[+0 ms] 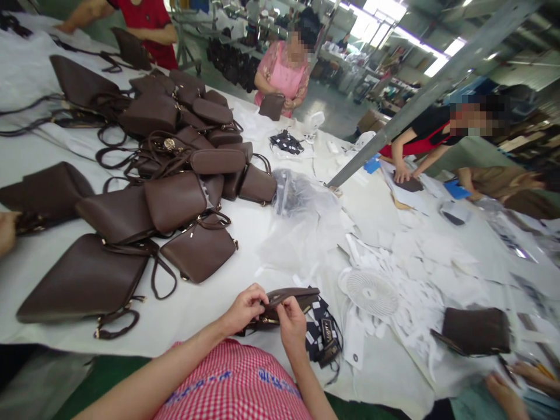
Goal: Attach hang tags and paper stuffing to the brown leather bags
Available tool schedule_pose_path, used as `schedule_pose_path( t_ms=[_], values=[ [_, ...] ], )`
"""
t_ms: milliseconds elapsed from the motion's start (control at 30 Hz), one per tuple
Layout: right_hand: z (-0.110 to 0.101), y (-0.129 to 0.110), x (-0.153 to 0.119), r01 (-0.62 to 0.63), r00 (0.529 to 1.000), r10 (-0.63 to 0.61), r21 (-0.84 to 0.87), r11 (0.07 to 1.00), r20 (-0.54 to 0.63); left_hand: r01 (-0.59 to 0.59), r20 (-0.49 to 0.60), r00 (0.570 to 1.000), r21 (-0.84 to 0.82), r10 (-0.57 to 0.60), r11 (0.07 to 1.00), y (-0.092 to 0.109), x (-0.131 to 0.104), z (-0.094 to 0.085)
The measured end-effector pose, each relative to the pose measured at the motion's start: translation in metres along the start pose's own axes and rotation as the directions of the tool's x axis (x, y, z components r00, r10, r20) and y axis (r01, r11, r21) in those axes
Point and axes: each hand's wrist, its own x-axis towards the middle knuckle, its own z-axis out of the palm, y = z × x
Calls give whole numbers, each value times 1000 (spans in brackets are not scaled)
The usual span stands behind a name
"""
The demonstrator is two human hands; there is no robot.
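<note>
A small dark brown handbag (pixel 300 296) lies at the table's front edge, close to my body. My left hand (pixel 245 308) pinches its top edge or strap from the left. My right hand (pixel 292 324) is closed on the same bag a little further right, thumb on top. Between them a bit of gold-coloured metal, perhaps a zip, shows low on the bag. Part of the bag is hidden behind my fingers. Just right of my right hand sits a heap of black hang tags (pixel 326 335) with cords.
Many brown handbags (pixel 175 201) are piled on the left of the white table (pixel 245 251). A clear plastic bag (pixel 297 227), a white fan (pixel 371 293) and paper scraps lie right. A slanted metal post (pixel 394 122) rises beyond. Several co-workers stand around the table.
</note>
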Motion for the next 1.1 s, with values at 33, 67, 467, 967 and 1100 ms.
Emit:
schedule_pose_path(
  t_ms=[33, 67, 467, 967, 1100],
  values=[
    [0, 0, 0, -5, 1000, 5, 8, 1000, -3, 37, 32, 999, -41, -36, 998, 3, 1, 0],
    [0, 0, 0, -9, 1000, 9, 16, 1000, -7, 71, 62, 996, -67, -67, 995, 5, 1, 0],
    [-7, 8, -5, -80, 997, 80, 37, 996, -12, -40, 89, 996, 118, 30, 992, -2, -2, -14],
    [-9, 11, -8, -92, 995, 90, 91, 992, 32, -107, 180, 979, 846, -91, 522, 28, 12, 5],
    [-6, 14, -12, -26, 994, 28, -21, 999, 102, 1, 69, 981, 932, -182, 361, 11, 7, 17]
  ],
)
